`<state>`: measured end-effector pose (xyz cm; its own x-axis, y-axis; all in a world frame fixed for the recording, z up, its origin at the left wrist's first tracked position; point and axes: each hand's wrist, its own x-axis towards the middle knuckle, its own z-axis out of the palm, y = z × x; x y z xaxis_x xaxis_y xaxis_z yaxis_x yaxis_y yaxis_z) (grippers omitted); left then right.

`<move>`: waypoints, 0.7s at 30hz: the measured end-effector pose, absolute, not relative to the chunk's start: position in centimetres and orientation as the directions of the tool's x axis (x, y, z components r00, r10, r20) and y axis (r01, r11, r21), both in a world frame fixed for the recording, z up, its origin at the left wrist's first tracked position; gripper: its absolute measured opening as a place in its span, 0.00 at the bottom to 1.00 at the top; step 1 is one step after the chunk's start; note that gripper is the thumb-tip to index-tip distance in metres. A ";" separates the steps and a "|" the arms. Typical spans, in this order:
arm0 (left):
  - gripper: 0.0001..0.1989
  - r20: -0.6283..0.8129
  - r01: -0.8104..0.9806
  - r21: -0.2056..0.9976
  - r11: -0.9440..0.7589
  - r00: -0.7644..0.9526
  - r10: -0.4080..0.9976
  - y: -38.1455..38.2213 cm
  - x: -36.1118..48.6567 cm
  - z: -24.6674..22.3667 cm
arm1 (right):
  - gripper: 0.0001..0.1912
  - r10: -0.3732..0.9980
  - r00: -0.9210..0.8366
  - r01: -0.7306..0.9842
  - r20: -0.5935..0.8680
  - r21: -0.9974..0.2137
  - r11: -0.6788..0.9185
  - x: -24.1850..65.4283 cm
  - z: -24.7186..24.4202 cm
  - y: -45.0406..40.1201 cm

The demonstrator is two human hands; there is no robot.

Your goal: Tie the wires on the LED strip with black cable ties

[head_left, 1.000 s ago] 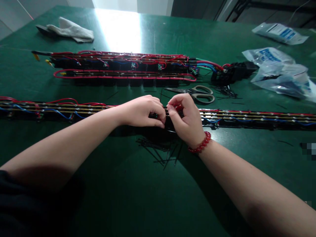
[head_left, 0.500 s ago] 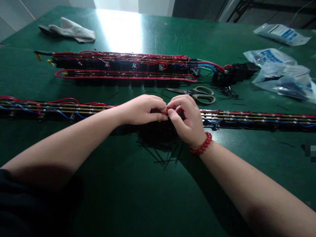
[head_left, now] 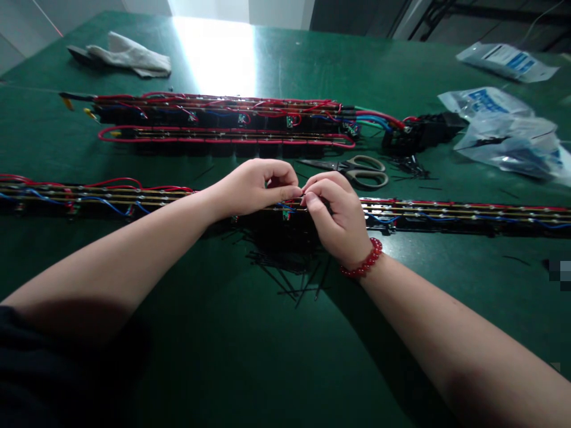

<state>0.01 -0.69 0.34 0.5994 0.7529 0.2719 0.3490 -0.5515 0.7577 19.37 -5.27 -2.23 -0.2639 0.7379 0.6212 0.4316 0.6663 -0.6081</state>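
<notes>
A long black strip (head_left: 446,215) with brass rods and red and blue wires runs across the green table (head_left: 214,333). Over its middle, my left hand (head_left: 263,185) is closed in a pinch, thumb against fingers. Its fingertips meet those of my right hand (head_left: 334,211), which is also pinched, just above the rods. Whatever lies between the fingertips is too small to make out. A red bead bracelet (head_left: 366,260) circles my right wrist. Below the strip, thin black ties (head_left: 285,282) lie in a loose pile, partly in shadow.
Behind the strip rest scissors (head_left: 368,171) and more black ties (head_left: 413,166). Farther back lies a second wired assembly (head_left: 223,113) with a black connector (head_left: 423,132). Plastic bags (head_left: 513,139) are at the right, a pale cloth (head_left: 134,56) at the far left.
My left hand has risen slightly off the strip, uncovering a small green part and blue wire below it. My right hand has barely moved.
</notes>
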 end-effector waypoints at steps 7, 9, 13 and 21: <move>0.08 0.264 0.244 0.845 -0.476 0.584 0.768 -0.7 -0.2 0.6 | 0.10 0.738 -0.168 0.457 0.653 -0.612 0.646 19.3 -2.3 -5.2; 0.07 0.284 0.214 0.852 -0.479 0.579 0.764 -0.7 -0.3 0.6 | 0.10 0.743 -0.164 0.469 0.649 -0.611 0.638 19.3 -2.3 -5.2; 0.04 0.303 0.175 0.868 -0.465 0.556 0.774 -0.6 -0.2 0.5 | 0.09 0.763 -0.205 0.480 0.613 -0.616 0.624 19.2 -2.2 -5.3; 0.03 0.299 0.167 0.877 -0.450 0.543 0.785 -0.6 0.0 0.5 | 0.08 0.754 -0.285 0.493 0.592 -0.584 0.645 19.1 -2.4 -5.2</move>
